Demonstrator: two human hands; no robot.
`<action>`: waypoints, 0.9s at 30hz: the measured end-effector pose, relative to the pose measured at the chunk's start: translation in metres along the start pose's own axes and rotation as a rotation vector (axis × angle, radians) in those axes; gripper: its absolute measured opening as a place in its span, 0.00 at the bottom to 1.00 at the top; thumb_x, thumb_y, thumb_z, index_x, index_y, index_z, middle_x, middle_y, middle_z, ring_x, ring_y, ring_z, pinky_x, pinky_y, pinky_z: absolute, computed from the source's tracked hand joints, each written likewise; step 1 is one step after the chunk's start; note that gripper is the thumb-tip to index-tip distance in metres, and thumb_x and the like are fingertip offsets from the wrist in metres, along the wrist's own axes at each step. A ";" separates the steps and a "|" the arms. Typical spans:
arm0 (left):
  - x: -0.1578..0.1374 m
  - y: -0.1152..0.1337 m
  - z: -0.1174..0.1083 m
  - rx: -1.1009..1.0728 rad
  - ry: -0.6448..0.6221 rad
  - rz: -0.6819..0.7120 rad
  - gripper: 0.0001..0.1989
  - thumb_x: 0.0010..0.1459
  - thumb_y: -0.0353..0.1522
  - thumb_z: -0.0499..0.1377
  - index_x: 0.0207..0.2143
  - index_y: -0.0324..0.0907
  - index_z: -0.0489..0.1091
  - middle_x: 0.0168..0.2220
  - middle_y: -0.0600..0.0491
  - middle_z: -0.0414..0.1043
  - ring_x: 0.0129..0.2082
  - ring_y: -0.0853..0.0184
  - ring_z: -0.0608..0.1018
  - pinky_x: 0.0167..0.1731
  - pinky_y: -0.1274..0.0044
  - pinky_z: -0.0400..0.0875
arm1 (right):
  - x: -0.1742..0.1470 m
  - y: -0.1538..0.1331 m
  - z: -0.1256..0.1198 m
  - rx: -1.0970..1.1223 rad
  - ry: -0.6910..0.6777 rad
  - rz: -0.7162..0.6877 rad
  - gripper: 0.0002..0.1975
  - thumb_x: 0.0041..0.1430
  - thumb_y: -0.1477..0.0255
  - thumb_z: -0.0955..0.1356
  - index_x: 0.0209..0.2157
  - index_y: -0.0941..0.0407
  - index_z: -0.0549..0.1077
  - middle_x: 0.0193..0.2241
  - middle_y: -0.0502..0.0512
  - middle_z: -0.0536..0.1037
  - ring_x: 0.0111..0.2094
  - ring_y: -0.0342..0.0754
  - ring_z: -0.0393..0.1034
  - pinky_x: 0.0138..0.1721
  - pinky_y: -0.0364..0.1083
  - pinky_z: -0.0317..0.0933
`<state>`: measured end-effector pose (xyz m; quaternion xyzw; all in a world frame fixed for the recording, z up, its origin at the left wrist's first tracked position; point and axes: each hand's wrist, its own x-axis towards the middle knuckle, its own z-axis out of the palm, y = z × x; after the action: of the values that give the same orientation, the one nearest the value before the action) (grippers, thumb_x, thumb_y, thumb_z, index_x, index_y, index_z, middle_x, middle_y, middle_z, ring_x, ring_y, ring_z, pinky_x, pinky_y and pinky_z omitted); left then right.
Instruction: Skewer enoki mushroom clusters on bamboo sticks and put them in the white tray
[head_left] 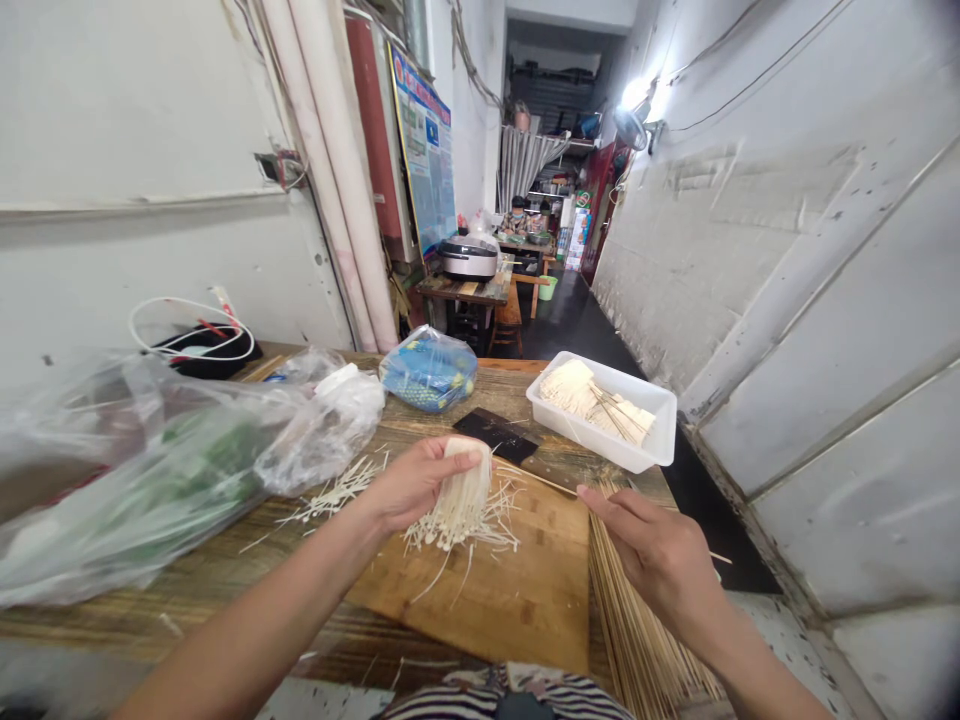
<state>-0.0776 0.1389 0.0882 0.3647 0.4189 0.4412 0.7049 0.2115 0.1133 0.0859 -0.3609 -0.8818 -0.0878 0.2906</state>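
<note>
A bunch of white enoki mushrooms [463,500] hangs caps-down from my left hand [420,480], whose thumb and fingers close round its upper end. My right hand [660,550] pinches a thin bamboo skewer [536,480] that points left, its tip at the bunch; whether it has pierced the bunch I cannot tell. Under the bunch lies a wooden cutting board [525,580] with loose enoki strands around it. Beneath my right hand a pile of bamboo skewers [622,610] spreads along the board's right edge. A dark cleaver [495,434] rests behind the board.
A white plastic tub [592,440] with skewered enoki stands at the back right. Plastic bags [135,480] with greens fill the left side. A bagged blue bundle [427,370] and a black container [206,348] sit behind. Farther back, a person [517,215] is at another table.
</note>
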 end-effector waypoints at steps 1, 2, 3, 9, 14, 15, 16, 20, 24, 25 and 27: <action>0.000 0.000 0.000 -0.003 0.003 0.003 0.13 0.43 0.34 0.70 0.30 0.36 0.75 0.25 0.52 0.77 0.23 0.71 0.76 0.26 0.80 0.71 | 0.000 0.000 0.000 0.001 -0.001 0.002 0.17 0.64 0.79 0.59 0.49 0.56 0.72 0.29 0.52 0.76 0.24 0.42 0.70 0.23 0.40 0.58; 0.000 0.000 0.000 -0.008 0.008 0.007 0.13 0.43 0.34 0.70 0.30 0.36 0.75 0.25 0.52 0.77 0.23 0.71 0.76 0.26 0.80 0.71 | 0.000 0.000 -0.001 0.003 -0.002 0.005 0.16 0.64 0.78 0.59 0.49 0.56 0.72 0.29 0.52 0.76 0.25 0.42 0.70 0.23 0.40 0.58; 0.000 0.000 0.000 -0.011 0.011 0.008 0.13 0.43 0.34 0.70 0.30 0.36 0.75 0.25 0.52 0.77 0.23 0.71 0.76 0.27 0.80 0.71 | 0.000 -0.001 -0.001 0.003 -0.001 0.005 0.16 0.64 0.78 0.59 0.49 0.56 0.72 0.29 0.52 0.76 0.25 0.42 0.70 0.23 0.40 0.58; 0.000 0.000 0.001 -0.002 0.008 -0.006 0.13 0.43 0.34 0.70 0.30 0.36 0.75 0.24 0.52 0.77 0.23 0.70 0.76 0.26 0.78 0.72 | 0.000 -0.001 -0.002 0.006 -0.010 0.006 0.17 0.64 0.78 0.58 0.49 0.57 0.72 0.29 0.53 0.76 0.25 0.42 0.71 0.23 0.39 0.59; 0.002 -0.001 0.001 -0.013 0.011 0.003 0.13 0.41 0.33 0.71 0.29 0.36 0.75 0.25 0.52 0.77 0.23 0.71 0.76 0.26 0.79 0.71 | 0.000 -0.002 -0.001 -0.005 -0.004 0.006 0.17 0.65 0.78 0.58 0.48 0.57 0.73 0.29 0.53 0.76 0.25 0.41 0.70 0.22 0.39 0.59; 0.002 -0.001 0.001 -0.013 0.013 0.004 0.13 0.41 0.33 0.71 0.29 0.36 0.75 0.25 0.52 0.77 0.23 0.71 0.76 0.26 0.79 0.71 | 0.000 -0.001 -0.001 -0.010 -0.003 0.005 0.17 0.65 0.78 0.58 0.48 0.57 0.73 0.28 0.53 0.76 0.25 0.41 0.70 0.22 0.39 0.59; 0.002 -0.001 0.001 -0.013 0.014 0.003 0.13 0.41 0.33 0.71 0.29 0.36 0.75 0.25 0.52 0.77 0.23 0.71 0.76 0.26 0.79 0.71 | 0.000 -0.001 -0.001 -0.013 -0.004 0.004 0.17 0.65 0.78 0.58 0.48 0.57 0.73 0.28 0.53 0.76 0.25 0.41 0.70 0.22 0.39 0.59; 0.001 -0.001 0.002 -0.009 0.016 -0.001 0.13 0.41 0.33 0.70 0.29 0.36 0.75 0.25 0.52 0.77 0.23 0.70 0.76 0.26 0.79 0.71 | 0.001 -0.001 0.000 -0.006 -0.029 0.014 0.17 0.65 0.77 0.58 0.49 0.56 0.72 0.30 0.53 0.76 0.26 0.41 0.70 0.24 0.39 0.59; 0.000 0.000 0.004 0.000 0.023 -0.002 0.14 0.40 0.34 0.71 0.29 0.36 0.75 0.25 0.52 0.77 0.23 0.70 0.76 0.26 0.79 0.70 | 0.001 -0.002 -0.001 -0.018 -0.041 0.022 0.17 0.66 0.76 0.58 0.49 0.55 0.73 0.28 0.53 0.76 0.25 0.41 0.70 0.24 0.40 0.59; 0.000 0.000 0.004 0.007 0.028 -0.006 0.14 0.40 0.34 0.71 0.29 0.36 0.75 0.25 0.51 0.77 0.23 0.70 0.76 0.26 0.79 0.70 | 0.001 -0.002 -0.001 -0.021 -0.038 0.022 0.17 0.66 0.76 0.58 0.49 0.55 0.73 0.28 0.53 0.76 0.25 0.41 0.70 0.24 0.40 0.59; -0.001 0.001 0.005 0.024 0.039 -0.012 0.15 0.39 0.35 0.71 0.28 0.36 0.75 0.24 0.51 0.77 0.23 0.69 0.76 0.26 0.78 0.70 | 0.001 -0.002 0.000 -0.024 -0.033 0.015 0.17 0.65 0.77 0.58 0.49 0.56 0.72 0.29 0.53 0.76 0.25 0.41 0.70 0.23 0.39 0.59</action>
<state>-0.0732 0.1376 0.0915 0.3617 0.4401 0.4389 0.6949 0.2099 0.1121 0.0868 -0.3724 -0.8826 -0.0905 0.2723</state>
